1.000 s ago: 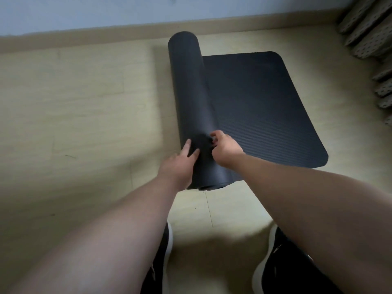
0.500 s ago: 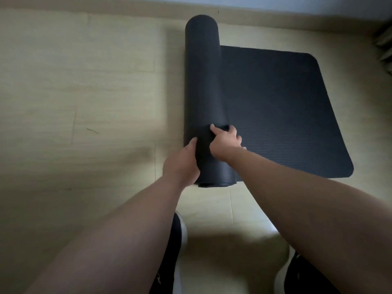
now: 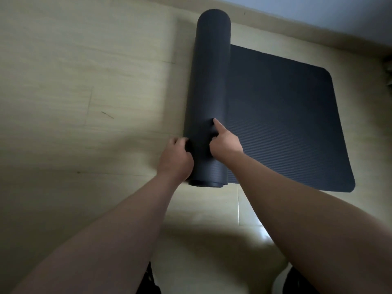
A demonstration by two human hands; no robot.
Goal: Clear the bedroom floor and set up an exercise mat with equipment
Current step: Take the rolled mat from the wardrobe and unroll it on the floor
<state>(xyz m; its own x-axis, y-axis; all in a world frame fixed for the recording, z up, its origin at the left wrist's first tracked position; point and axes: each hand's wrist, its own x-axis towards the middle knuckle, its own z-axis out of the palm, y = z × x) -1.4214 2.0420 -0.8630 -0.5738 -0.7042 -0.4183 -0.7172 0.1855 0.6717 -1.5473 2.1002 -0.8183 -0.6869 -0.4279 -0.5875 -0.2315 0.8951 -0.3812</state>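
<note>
Pale wood-look floor [image 3: 84,81] filling most of view, skirting board [image 3: 307,32] along far edge. Dark ribbed exercise mat [image 3: 282,124] partly unrolled flat to the right, remaining roll [image 3: 210,81] lying on floor along its left side. Left hand [image 3: 175,159] cupped against near-left flank of roll, fingers curled; right hand [image 3: 226,143] pressed on roll's right side, index finger extended, others bent; firm grip by either not discernible.
</note>
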